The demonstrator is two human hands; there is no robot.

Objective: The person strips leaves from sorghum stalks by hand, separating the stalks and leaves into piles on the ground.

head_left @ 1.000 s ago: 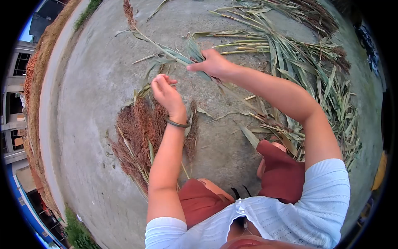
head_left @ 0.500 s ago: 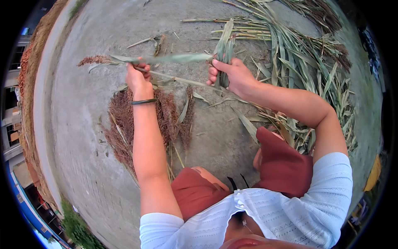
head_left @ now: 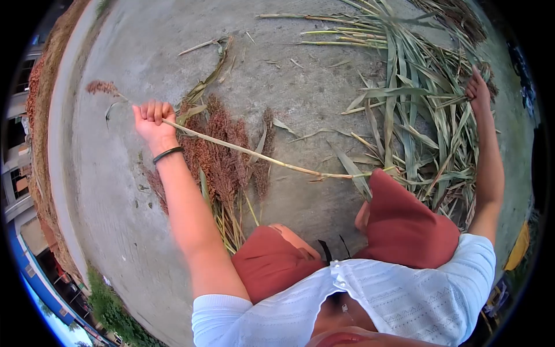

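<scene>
My left hand [head_left: 155,122] is closed around a long bare stalk [head_left: 254,154] just below its reddish seed head [head_left: 103,87]. The stalk slants down to the right, its cut end near my right knee. Far to the right, my right hand [head_left: 478,92] is closed over the heap of green leaves [head_left: 428,115]; green leaf strips show beside its fingers. Beneath my left forearm and to its right lies a bunch of reddish-brown seed heads [head_left: 222,156] with its stalks toward my left knee.
More cut stalks [head_left: 347,37] lie at the top right. A loose twisted leaf [head_left: 214,75] and a short stalk piece [head_left: 196,47] rest on the concrete [head_left: 133,231]. My knees, in red cloth [head_left: 399,225], are at the bottom. Buildings stand beyond the left edge.
My right hand has pulled away from the stalk to the far right, over the leaf heap. My left hand has moved left and slightly down with the stalk, now stripped of its leaves.
</scene>
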